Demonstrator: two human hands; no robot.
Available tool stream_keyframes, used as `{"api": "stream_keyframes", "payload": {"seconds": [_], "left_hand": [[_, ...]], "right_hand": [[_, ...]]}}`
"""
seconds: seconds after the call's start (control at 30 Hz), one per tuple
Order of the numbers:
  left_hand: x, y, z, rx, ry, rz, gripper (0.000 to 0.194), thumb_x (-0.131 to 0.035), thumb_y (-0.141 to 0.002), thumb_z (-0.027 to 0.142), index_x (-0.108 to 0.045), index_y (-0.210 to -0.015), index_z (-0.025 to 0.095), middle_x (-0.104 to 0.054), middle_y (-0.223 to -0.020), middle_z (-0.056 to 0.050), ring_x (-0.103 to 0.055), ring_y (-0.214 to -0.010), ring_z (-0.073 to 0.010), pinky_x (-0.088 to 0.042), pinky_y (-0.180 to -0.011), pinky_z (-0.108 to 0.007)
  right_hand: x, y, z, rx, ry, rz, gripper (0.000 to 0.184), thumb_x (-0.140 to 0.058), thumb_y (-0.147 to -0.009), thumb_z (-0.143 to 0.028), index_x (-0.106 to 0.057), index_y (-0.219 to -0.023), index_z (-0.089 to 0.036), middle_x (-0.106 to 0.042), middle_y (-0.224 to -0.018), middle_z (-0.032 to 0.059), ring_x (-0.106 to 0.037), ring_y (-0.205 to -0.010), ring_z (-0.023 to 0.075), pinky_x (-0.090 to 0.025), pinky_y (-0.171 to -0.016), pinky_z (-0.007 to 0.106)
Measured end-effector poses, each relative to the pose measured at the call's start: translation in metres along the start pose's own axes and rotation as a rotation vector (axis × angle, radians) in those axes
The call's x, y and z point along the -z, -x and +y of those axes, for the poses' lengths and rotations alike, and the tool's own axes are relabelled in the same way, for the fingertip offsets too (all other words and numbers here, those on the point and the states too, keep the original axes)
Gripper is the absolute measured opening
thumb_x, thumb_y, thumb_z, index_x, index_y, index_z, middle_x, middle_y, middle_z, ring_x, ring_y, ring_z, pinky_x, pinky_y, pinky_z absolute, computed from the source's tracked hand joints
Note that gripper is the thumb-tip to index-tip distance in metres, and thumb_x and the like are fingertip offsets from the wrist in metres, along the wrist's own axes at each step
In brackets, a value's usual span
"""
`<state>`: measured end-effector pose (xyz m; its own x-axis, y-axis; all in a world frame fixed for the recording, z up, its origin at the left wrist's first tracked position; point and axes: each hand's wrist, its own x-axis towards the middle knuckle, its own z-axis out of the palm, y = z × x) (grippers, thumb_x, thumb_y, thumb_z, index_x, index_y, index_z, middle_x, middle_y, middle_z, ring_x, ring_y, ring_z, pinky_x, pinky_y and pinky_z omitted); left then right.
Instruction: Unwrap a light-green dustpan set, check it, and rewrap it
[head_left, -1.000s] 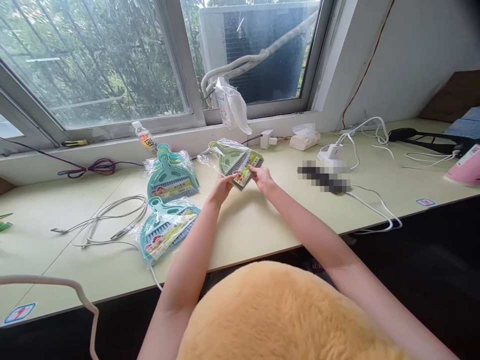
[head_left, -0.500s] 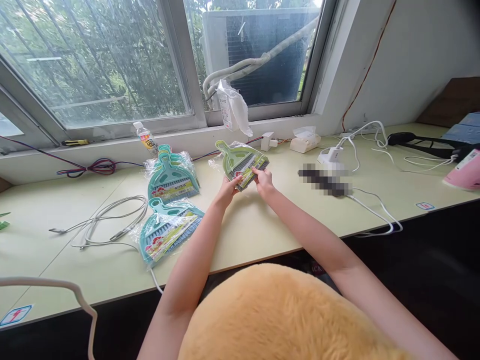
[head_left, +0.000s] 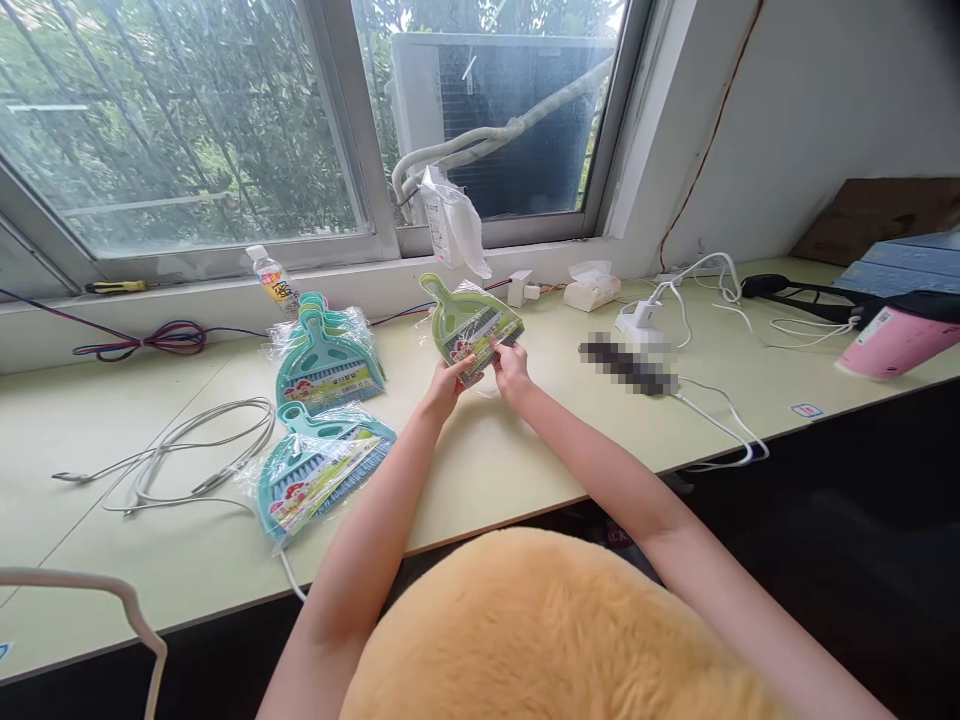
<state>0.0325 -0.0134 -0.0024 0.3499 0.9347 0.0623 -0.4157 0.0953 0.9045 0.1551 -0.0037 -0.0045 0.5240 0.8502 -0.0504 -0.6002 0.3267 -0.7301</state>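
My left hand (head_left: 444, 387) and my right hand (head_left: 511, 366) both grip the near edge of a light green dustpan-and-brush set (head_left: 466, 321) wrapped in clear plastic, held tilted above the pale desk (head_left: 510, 450). Its handle points away toward the window. To the left lie teal dustpan sets in plastic: a stack (head_left: 328, 350) near the sill and a single one (head_left: 319, 470) closer to me.
White cables (head_left: 176, 450) sprawl at the left. A small bottle (head_left: 271, 281), a hanging plastic bag (head_left: 450, 222), a tissue box (head_left: 591, 288), a power strip with chargers (head_left: 637, 330) and a pink object (head_left: 896, 340) sit further back and right. A fuzzy yellow cushion (head_left: 555, 630) fills the foreground.
The green set is held more upright, its handle lifted higher toward the window, with both hands closer together on its near edge. The view has shifted slightly.
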Motion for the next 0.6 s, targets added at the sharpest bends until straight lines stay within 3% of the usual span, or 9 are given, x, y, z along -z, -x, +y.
{"api": "stream_keyframes", "payload": {"seconds": [0.1,0.23,0.4,0.5,0.6], "left_hand": [[-0.005,0.002,-0.003,0.020,0.019,-0.045,0.047,-0.081,-0.068,0.020,-0.066,-0.112,0.015,-0.066,-0.129,-0.013,-0.059,-0.125,-0.0289,-0.057,-0.096,-0.041],[-0.004,-0.001,0.000,-0.035,0.016,0.007,0.045,-0.078,-0.072,0.027,-0.065,-0.113,0.014,-0.066,-0.128,-0.015,-0.061,-0.123,-0.0310,-0.060,-0.092,-0.046],[0.000,-0.007,-0.002,-0.033,-0.144,-0.010,0.057,-0.080,-0.073,0.030,-0.059,-0.123,0.013,-0.069,-0.120,-0.020,-0.074,-0.094,-0.0311,-0.063,-0.078,-0.046],[0.005,-0.009,-0.001,0.007,-0.187,0.002,0.059,-0.078,-0.074,0.025,-0.056,-0.126,0.010,-0.071,-0.111,-0.021,-0.076,-0.079,-0.0297,-0.064,-0.067,-0.039],[0.015,-0.012,0.007,0.018,-0.185,0.028,0.052,-0.072,-0.075,0.014,-0.057,-0.124,0.007,-0.073,-0.102,-0.019,-0.075,-0.072,-0.0286,-0.064,-0.062,-0.034]], "right_hand": [[-0.002,0.000,-0.003,0.018,-0.048,-0.024,0.023,-0.066,-0.079,-0.005,-0.068,-0.100,-0.014,-0.074,-0.082,0.0011,-0.069,-0.077,0.0131,-0.059,-0.083,0.026],[-0.006,-0.001,-0.005,0.026,-0.072,-0.041,0.023,-0.065,-0.081,-0.007,-0.067,-0.103,-0.014,-0.075,-0.085,0.0018,-0.069,-0.078,0.0129,-0.058,-0.083,0.026],[-0.004,-0.007,-0.002,0.023,-0.065,-0.052,0.018,-0.065,-0.083,-0.008,-0.066,-0.100,-0.015,-0.076,-0.085,0.0015,-0.070,-0.078,0.0133,-0.059,-0.083,0.027],[-0.001,-0.013,-0.001,-0.078,-0.005,-0.061,0.011,-0.065,-0.084,-0.004,-0.064,-0.087,-0.014,-0.072,-0.073,0.0001,-0.068,-0.066,0.0122,-0.060,-0.077,0.025],[0.000,-0.019,-0.006,-0.241,0.097,-0.104,0.014,-0.060,-0.090,-0.005,-0.062,-0.078,-0.013,-0.067,-0.062,0.0001,-0.065,-0.057,0.0109,-0.061,-0.071,0.024]]}}
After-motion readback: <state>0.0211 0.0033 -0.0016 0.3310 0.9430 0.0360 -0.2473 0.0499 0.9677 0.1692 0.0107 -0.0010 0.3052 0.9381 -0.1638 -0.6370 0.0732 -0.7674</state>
